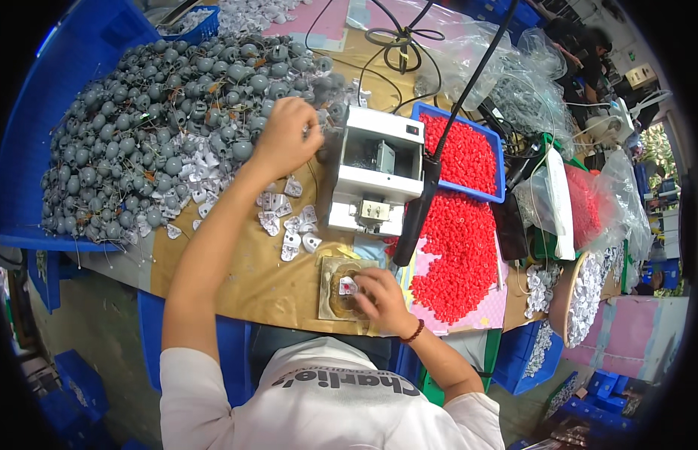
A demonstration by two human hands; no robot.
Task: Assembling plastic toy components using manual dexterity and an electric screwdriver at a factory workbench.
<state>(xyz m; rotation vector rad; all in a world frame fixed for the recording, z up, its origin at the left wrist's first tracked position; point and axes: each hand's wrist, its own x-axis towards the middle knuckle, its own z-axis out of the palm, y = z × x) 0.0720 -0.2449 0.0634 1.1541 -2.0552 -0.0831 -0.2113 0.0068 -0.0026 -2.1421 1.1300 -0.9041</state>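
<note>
My left hand (pixel 287 139) reaches over the right edge of a heap of grey ball-shaped parts (pixel 169 120) with thin wires. Its fingers are curled in, and whatever they may hold is hidden. Near the table's front edge, a small white plastic part (pixel 347 286) with a red spot in it sits on a square block fixture (pixel 330 307). My right hand (pixel 384 300) is beside that part, its thumb and fingers apart and the fingertips close to it. Between the two hands lie several loose white plastic parts (pixel 289 225).
A white open-topped machine (pixel 377 169) stands ahead of the fixture. A black corded tool (pixel 420 217) hangs beside it. Small red pieces fill a blue tray (pixel 501 169) and form a pile (pixel 458 255) at right. A blue bin (pixel 34 150) flanks the grey heap. Another person (pixel 585 60) is at far right.
</note>
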